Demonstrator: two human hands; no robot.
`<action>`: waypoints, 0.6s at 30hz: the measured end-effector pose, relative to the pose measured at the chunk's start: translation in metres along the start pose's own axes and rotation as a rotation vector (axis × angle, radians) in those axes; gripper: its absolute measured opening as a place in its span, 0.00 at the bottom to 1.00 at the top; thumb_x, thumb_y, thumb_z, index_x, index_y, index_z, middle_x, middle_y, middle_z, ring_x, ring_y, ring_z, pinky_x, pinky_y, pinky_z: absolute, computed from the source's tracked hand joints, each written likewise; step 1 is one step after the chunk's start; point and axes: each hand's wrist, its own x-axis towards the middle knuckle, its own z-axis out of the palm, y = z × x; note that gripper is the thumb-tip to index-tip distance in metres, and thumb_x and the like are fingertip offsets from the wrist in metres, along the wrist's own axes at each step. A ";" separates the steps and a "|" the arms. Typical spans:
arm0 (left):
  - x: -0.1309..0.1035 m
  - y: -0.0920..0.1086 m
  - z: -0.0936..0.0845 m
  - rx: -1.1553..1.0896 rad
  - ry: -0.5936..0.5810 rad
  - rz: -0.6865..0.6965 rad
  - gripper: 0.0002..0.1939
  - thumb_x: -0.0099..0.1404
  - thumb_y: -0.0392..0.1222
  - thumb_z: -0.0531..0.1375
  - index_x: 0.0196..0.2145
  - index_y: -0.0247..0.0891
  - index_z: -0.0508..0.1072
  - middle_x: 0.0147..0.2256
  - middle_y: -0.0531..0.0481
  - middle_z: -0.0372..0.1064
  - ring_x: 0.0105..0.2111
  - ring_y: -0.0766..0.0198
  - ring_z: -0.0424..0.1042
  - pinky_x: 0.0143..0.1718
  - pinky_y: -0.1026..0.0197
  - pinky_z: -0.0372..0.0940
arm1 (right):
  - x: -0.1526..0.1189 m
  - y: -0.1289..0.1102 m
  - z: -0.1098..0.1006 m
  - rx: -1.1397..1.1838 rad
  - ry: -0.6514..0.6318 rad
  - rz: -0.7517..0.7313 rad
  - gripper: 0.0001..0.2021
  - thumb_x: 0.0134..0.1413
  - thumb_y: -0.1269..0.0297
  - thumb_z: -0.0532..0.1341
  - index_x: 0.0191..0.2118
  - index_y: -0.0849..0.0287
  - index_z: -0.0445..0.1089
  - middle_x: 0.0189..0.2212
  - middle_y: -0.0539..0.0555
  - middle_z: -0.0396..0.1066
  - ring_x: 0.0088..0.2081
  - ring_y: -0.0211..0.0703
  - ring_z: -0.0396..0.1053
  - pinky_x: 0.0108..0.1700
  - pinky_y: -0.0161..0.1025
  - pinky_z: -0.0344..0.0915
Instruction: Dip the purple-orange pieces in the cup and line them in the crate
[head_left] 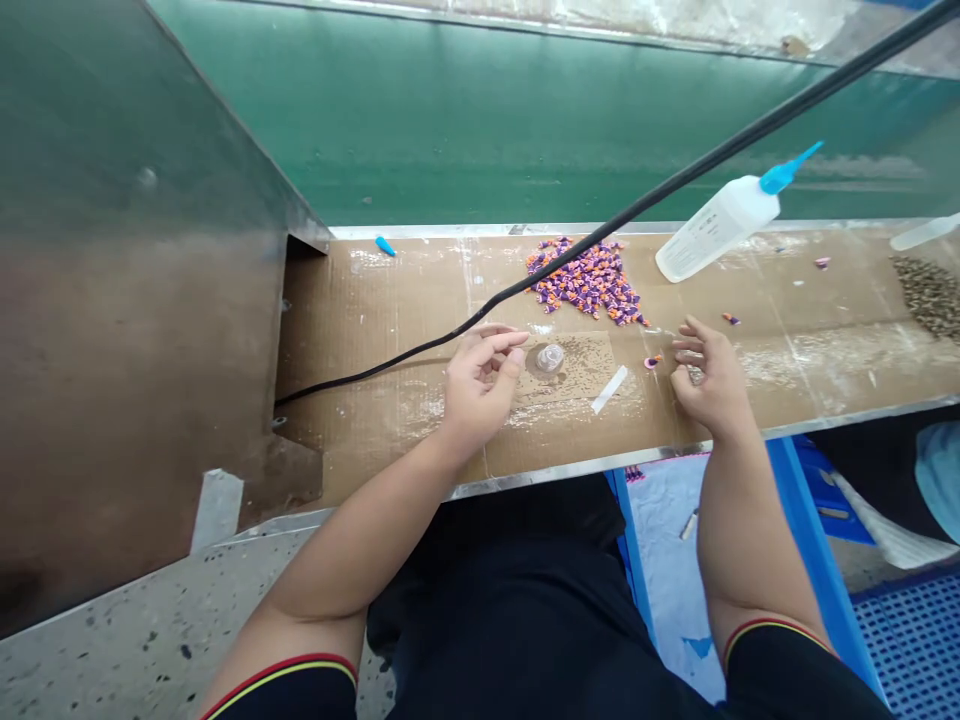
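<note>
My left hand (484, 385) hovers over the cardboard-covered bench with its fingers loosely bent and apart; nothing shows in them. Just right of its fingertips stands a small clear cap-like piece (550, 359) on a cardboard patch (600, 350) dotted with dark specks. My right hand (711, 382) is half curled, its thumb apart from the fingers, and I see nothing in it. Close to its left lies a small purple-and-orange piece with a pink end (652, 361). Beyond both hands spreads a pile of small purple, orange and white pieces (589, 280).
A black cable (600, 235) crosses above the bench. At the back stand a white squeeze bottle (716, 230) with a blue nozzle and, farther left, a blue cap (385, 246). A white strip (609, 390) lies near the front. Brownish small pieces (926, 295) are heaped far right.
</note>
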 end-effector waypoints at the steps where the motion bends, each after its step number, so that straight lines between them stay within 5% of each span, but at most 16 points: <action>1: 0.000 0.000 0.000 0.008 -0.004 0.020 0.09 0.75 0.43 0.64 0.48 0.43 0.84 0.48 0.42 0.77 0.45 0.61 0.78 0.38 0.63 0.77 | -0.006 0.000 0.004 0.053 0.072 0.062 0.33 0.55 0.67 0.61 0.68 0.54 0.68 0.55 0.63 0.75 0.49 0.53 0.80 0.51 0.52 0.81; 3: 0.001 0.000 0.001 0.022 -0.014 0.074 0.09 0.75 0.42 0.64 0.47 0.42 0.84 0.47 0.43 0.77 0.43 0.62 0.78 0.37 0.63 0.76 | -0.013 -0.002 0.012 0.086 0.145 0.125 0.28 0.58 0.62 0.63 0.65 0.55 0.70 0.57 0.65 0.75 0.52 0.54 0.79 0.54 0.55 0.80; 8: 0.000 0.001 0.000 0.104 -0.046 0.168 0.09 0.75 0.42 0.63 0.46 0.40 0.84 0.45 0.43 0.77 0.42 0.63 0.78 0.36 0.64 0.76 | -0.009 -0.013 0.019 -0.038 0.067 0.032 0.18 0.60 0.55 0.67 0.52 0.56 0.79 0.60 0.68 0.74 0.63 0.63 0.72 0.67 0.66 0.69; 18: 0.000 0.001 0.006 0.214 -0.089 0.230 0.11 0.73 0.46 0.63 0.41 0.39 0.84 0.41 0.42 0.77 0.40 0.60 0.77 0.33 0.62 0.75 | -0.006 -0.011 0.019 0.031 0.016 0.114 0.07 0.64 0.58 0.68 0.40 0.55 0.80 0.51 0.63 0.79 0.56 0.57 0.76 0.65 0.61 0.70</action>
